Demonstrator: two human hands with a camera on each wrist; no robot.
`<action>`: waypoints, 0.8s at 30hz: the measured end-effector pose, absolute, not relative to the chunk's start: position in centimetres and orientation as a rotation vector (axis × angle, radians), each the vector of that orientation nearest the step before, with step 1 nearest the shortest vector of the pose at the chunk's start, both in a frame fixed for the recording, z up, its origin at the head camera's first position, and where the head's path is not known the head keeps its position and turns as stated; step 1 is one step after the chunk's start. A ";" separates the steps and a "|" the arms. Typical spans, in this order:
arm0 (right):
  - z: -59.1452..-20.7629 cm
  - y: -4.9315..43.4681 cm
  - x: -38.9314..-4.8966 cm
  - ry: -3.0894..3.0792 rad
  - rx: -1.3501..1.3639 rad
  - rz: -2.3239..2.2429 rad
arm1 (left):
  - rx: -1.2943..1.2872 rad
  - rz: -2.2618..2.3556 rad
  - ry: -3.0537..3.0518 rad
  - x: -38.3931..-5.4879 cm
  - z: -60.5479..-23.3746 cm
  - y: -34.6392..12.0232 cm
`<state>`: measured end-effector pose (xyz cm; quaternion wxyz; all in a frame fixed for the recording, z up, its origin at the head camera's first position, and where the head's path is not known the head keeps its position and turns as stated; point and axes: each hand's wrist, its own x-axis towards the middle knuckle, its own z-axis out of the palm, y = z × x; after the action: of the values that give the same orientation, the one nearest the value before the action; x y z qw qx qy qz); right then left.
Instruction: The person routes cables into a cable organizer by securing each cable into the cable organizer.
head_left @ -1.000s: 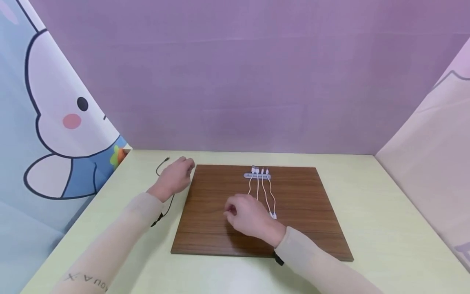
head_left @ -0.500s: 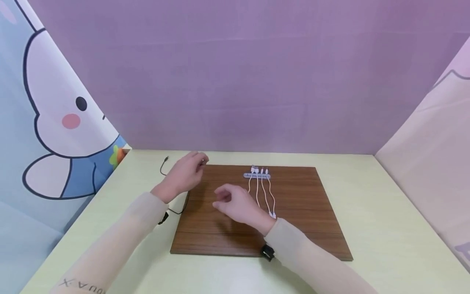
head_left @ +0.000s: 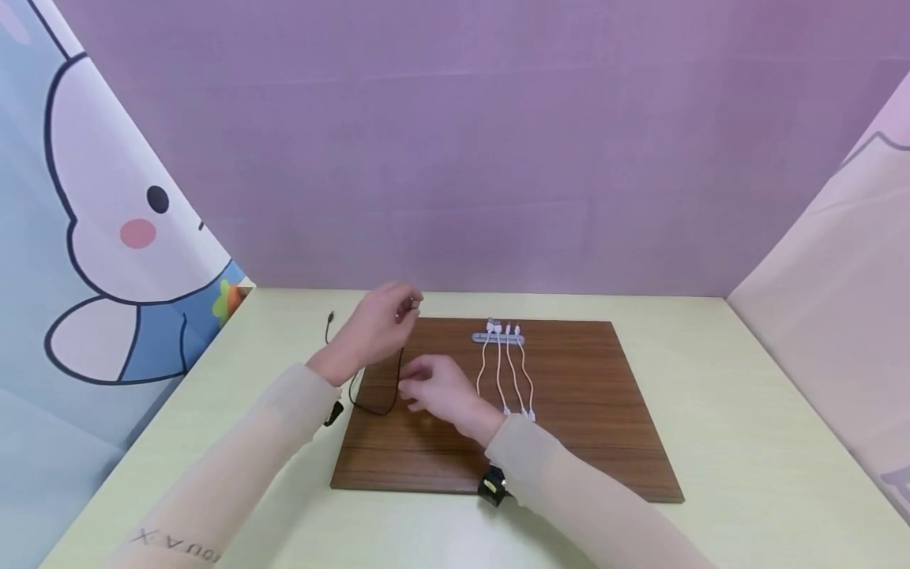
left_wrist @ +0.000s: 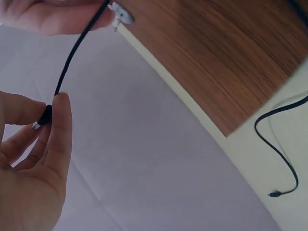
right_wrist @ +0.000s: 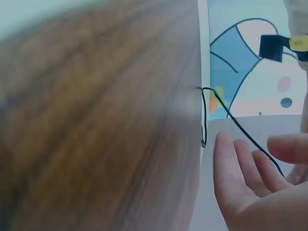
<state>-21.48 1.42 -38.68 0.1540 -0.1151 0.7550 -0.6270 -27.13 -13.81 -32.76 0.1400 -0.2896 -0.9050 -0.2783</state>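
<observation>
My left hand (head_left: 380,322), above the far left part of the brown wooden board (head_left: 583,395), pinches one end of a black cable (head_left: 386,412). In the left wrist view, the cable's black plug (left_wrist: 45,115) with a metal tip sits between thumb and fingers. The cable's other end (head_left: 330,317) lies on the table left of the board. My right hand (head_left: 442,391) hovers over the board close to the cable, its fingers (right_wrist: 223,168) loosely extended and apart from the thumb. In the right wrist view the cable passes behind these fingers, with no grip visible.
A pale blue cable holder (head_left: 479,338) sits near the board's far edge, with several white cables (head_left: 500,379) in its slots. The board rests on a light yellow-green table (head_left: 711,379). Purple cloth (head_left: 455,158) hangs behind it.
My left hand has moved right and slightly away, drawing the black cable over the board. My right hand has shifted left toward the cable. The white cables stay in the holder.
</observation>
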 end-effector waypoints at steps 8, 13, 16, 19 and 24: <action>-38.8 2.1 -21.5 2.021 -0.268 -1.952 | -0.754 -0.966 -2.632 -27.8 -32.2 -13.1; -38.7 2.9 -21.5 2.005 -0.227 -1.945 | -0.742 -0.992 -2.636 -28.6 -32.5 -12.5; -38.5 3.7 -21.6 2.017 -0.209 -1.932 | -0.725 -1.027 -2.644 -29.0 -32.7 -12.0; -38.4 4.5 -21.7 2.052 -0.193 -1.917 | -0.723 -1.061 -2.653 -29.6 -32.8 -11.3; -38.3 5.6 -21.7 2.125 -0.132 -1.869 | -0.717 -1.112 -2.677 -30.3 -33.3 -10.3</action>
<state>-21.72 5.59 -38.26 0.1537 -0.0459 0.7410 -0.6521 -30.34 -10.25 -33.32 0.0776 -0.2393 -0.8937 -0.3714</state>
